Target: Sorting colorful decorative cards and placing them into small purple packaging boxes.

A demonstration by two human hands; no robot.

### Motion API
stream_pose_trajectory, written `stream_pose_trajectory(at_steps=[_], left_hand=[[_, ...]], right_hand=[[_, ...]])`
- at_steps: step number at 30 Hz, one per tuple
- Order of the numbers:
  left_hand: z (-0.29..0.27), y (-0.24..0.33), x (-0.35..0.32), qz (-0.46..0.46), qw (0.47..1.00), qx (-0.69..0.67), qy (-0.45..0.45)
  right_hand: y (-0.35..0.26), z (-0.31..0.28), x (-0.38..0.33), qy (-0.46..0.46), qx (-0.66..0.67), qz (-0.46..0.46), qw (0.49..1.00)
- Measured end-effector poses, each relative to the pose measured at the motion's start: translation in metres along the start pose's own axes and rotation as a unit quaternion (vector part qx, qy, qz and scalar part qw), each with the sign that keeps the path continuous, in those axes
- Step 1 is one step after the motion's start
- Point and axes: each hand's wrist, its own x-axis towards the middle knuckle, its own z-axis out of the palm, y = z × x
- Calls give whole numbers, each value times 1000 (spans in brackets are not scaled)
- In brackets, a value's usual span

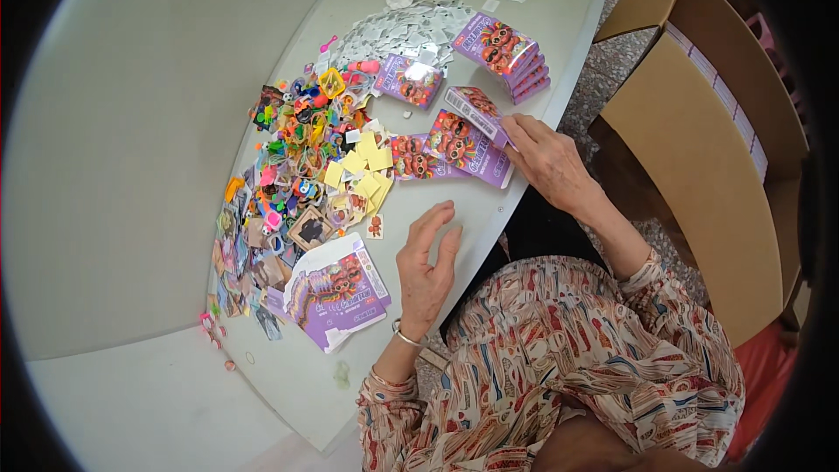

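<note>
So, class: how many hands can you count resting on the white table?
2: the left hand lies empty near the table's edge; the right hand touches a purple printed cardboard box.

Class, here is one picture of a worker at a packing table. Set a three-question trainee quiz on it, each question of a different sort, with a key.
1. True or false: the right hand rests on a purple printed box near the table's edge.
2. Which lies nearest the left hand? A) the stack of finished purple boxes B) the flat unfolded purple carton C) the brown cardboard case
3. Fill in: the heap of small colourful toys lies to the ____ of both hands.

Key: 1 true; 2 B; 3 left. The left hand hovers open over bare table, holding nothing.
</note>
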Motion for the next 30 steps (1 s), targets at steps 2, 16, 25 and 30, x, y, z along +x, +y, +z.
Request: stream_pose_trajectory(at_steps=[2,16,25,30], left_hand=[[-3,8,8,4,1000,8,17],[-27,10,-7,-27,993,-5,112],[-112,-43,9,49,961,220,162],[-181,-114,12,-16,829,536,161]], right_hand=[[-11,-11,1,2,10,-31,999],[-80,6,-9,-92,331,18,939],[-88,62,-12,-66,192,-30,979],[-92,68,-11,-88,148,-49,984]])
